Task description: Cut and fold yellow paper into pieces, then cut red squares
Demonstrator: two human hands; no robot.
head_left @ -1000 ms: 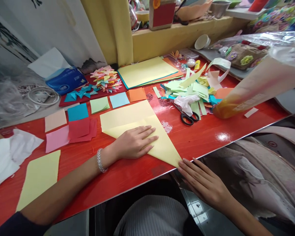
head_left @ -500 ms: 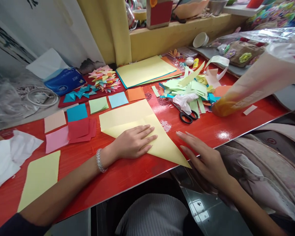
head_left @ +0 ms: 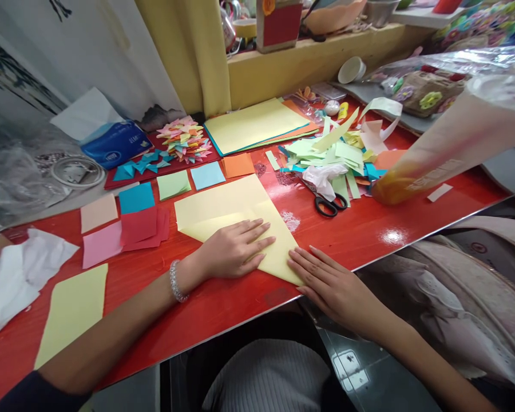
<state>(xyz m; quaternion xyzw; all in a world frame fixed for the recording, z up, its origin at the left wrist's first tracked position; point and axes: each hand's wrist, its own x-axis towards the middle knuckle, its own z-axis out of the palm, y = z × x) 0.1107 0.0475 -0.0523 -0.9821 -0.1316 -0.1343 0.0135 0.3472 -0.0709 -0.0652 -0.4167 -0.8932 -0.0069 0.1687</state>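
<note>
Diagonally across the red table (head_left: 352, 240), the folded yellow sheet (head_left: 240, 200) runs lengthwise from far left towards its near-right corner at the edge, beneath the left hand (head_left: 236, 249), fingers slightly spread, and the right hand (head_left: 332, 286), fingers straight, neither clenched.

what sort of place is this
Probably a craft table, perhaps at home: it holds coloured paper squares, a heap of paper strips and scissors.
</note>
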